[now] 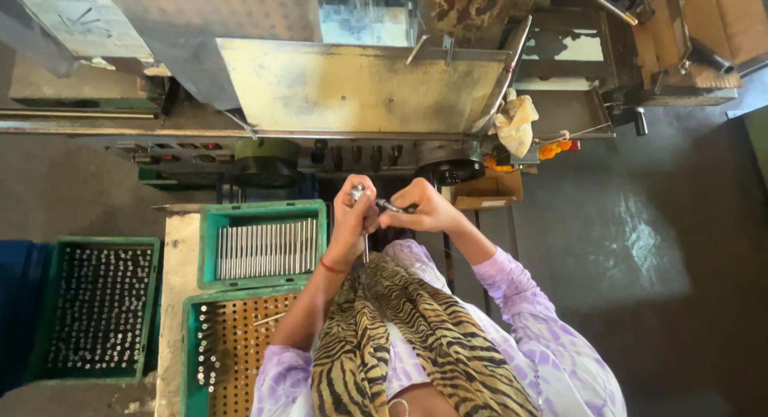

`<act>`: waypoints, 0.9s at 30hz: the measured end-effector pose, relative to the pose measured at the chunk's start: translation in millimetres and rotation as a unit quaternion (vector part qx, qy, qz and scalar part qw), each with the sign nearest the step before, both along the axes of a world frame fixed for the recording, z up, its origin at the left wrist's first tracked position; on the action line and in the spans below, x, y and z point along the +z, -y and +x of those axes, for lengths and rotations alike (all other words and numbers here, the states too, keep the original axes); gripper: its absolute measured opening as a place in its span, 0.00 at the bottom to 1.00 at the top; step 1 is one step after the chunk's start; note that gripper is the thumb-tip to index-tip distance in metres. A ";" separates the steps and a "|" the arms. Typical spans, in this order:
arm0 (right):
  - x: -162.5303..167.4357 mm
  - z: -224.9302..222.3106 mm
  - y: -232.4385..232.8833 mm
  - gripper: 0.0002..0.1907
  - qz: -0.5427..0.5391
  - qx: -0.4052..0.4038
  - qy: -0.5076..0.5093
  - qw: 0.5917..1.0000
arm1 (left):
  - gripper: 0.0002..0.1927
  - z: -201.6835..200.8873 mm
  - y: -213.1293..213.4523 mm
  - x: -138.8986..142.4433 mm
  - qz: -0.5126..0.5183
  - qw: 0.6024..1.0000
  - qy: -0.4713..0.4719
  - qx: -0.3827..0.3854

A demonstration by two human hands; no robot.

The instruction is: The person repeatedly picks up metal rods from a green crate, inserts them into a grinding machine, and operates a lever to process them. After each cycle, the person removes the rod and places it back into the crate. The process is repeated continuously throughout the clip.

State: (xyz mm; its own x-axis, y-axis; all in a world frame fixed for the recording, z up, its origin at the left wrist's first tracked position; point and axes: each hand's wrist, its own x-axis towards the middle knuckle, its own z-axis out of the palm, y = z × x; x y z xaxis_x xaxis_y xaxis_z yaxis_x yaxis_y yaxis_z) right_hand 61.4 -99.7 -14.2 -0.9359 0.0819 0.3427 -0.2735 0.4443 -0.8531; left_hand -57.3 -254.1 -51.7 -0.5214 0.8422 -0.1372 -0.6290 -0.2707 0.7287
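Nearest me, a green crate with a perforated orange board [232,345] sits at left on the surface [172,305]. Beyond it, a green crate of steel rods [268,247]. I see the left hand [352,221] closed around a thin metal rod [366,245] held upright. The right hand [424,209] is closed on a small dark tool [390,206], touching the rod's top. Farthest: grey machine [360,85].

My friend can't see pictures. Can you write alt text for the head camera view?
A person's left hand and right hand hold a slim metal rod and a small tool together. Beside them, green crates hold rows of metal rods, before a worn machine.
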 end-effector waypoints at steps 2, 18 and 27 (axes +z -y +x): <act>-0.9 -8.4 -3.6 0.15 0.132 -0.078 -0.044 0.987 | 0.06 -14.5 -6.3 -23.3 -0.007 0.997 0.072 -0.020; -10.3 -17.0 -293.2 0.13 0.300 -0.312 -0.071 0.898 | 0.15 -208.9 -147.2 -63.2 -0.144 0.806 -0.573 0.001; 12.7 21.0 -560.1 0.12 0.380 -0.614 0.067 0.688 | 0.08 -301.2 -435.1 -3.7 -0.055 0.998 0.001 0.031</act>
State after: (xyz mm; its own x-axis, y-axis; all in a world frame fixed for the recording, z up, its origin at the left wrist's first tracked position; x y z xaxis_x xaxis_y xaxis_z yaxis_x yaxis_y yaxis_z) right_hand 82.4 460.4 -1.5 -0.3474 0.6852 0.6402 0.7656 0.6015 -0.2283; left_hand -358.5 180.9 -55.4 -0.5718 0.7880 -0.2283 -0.6147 -0.2272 0.7554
